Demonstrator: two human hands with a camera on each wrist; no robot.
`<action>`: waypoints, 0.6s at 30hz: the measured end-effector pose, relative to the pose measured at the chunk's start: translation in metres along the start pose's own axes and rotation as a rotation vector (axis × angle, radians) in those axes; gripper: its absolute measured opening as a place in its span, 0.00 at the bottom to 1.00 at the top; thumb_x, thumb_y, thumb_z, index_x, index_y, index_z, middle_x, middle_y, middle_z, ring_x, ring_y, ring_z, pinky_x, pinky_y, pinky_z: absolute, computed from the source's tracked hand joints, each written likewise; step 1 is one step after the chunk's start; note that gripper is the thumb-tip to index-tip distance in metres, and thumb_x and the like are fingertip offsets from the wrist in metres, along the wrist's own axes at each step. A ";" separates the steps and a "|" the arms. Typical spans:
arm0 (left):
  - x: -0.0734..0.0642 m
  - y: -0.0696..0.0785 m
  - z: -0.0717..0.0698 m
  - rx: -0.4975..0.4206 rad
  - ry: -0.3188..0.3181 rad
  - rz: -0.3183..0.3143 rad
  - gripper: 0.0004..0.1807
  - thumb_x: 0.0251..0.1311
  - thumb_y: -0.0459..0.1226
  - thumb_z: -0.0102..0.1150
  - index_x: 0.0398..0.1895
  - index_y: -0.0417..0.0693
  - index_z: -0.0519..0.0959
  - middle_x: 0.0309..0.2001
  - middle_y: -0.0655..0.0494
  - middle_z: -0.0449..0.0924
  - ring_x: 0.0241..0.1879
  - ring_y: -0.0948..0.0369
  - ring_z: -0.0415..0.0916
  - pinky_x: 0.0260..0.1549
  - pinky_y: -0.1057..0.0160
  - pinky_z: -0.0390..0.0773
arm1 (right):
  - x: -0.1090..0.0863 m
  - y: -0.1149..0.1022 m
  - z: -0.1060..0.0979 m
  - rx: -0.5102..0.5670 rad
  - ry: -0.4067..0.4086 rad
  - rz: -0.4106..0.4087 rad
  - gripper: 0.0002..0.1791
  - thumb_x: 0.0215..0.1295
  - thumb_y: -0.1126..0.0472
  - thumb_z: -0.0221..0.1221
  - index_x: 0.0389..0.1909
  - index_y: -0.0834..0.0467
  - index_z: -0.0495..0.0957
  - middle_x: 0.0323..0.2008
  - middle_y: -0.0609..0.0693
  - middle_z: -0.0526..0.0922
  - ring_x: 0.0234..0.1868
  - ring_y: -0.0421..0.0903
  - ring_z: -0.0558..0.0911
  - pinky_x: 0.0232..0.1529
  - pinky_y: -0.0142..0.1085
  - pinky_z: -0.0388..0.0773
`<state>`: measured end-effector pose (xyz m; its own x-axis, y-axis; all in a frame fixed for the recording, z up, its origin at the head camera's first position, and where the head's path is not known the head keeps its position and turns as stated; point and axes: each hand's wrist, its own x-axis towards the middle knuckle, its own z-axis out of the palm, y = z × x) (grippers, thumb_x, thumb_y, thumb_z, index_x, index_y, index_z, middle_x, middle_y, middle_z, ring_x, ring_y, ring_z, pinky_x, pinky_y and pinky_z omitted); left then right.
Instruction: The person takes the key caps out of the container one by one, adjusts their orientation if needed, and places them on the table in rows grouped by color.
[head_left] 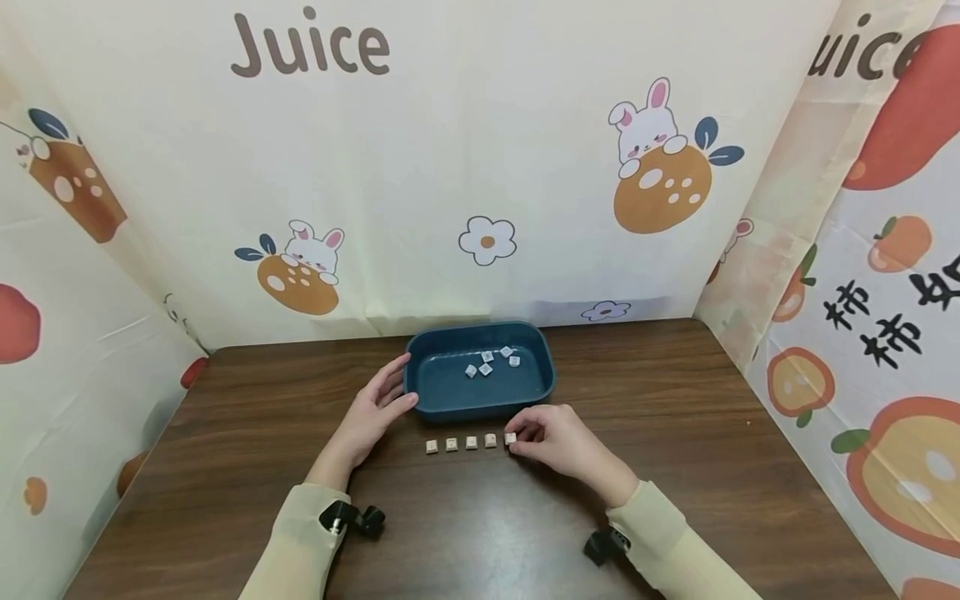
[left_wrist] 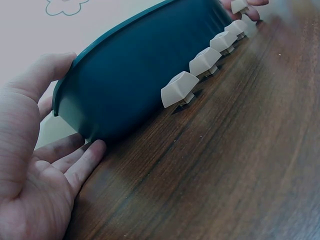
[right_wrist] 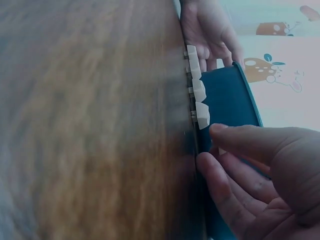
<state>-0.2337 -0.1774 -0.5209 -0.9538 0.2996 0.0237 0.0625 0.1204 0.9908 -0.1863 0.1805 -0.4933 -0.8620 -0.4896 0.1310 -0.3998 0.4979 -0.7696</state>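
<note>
My right hand (head_left: 558, 437) pinches a small white keycap (head_left: 511, 438) between thumb and fingertips, at the right end of a row of several similar keycaps (head_left: 471, 442) on the table. In the left wrist view, the row's keycaps (left_wrist: 180, 89) stand on small stems. Behind the row is a dark blue tray (head_left: 457, 414), with several loose keycaps (head_left: 486, 369) inside. Against the tray's left end rests my left hand (head_left: 371, 412), its thumb at the rim and its extended fingers lower, beside the wall. The pinched keycap is mostly hidden in the right wrist view.
A brown wood-grain table (head_left: 450, 533) lies under everything. Printed cloth (head_left: 420, 167) hangs behind it and along both sides; the tray stands close to the back cloth. Black camera mounts (head_left: 352, 518) sit at both wrists.
</note>
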 end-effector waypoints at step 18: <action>0.001 -0.001 -0.001 0.004 0.005 -0.001 0.40 0.79 0.41 0.66 0.88 0.59 0.60 0.86 0.44 0.56 0.82 0.41 0.59 0.76 0.41 0.64 | 0.000 0.013 0.011 -0.096 0.049 -0.031 0.09 0.65 0.65 0.77 0.45 0.54 0.92 0.39 0.46 0.89 0.38 0.39 0.87 0.39 0.33 0.85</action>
<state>-0.2347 -0.1780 -0.5218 -0.9554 0.2944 0.0239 0.0631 0.1243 0.9902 -0.1882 0.1793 -0.5098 -0.8620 -0.4716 0.1860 -0.4526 0.5505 -0.7015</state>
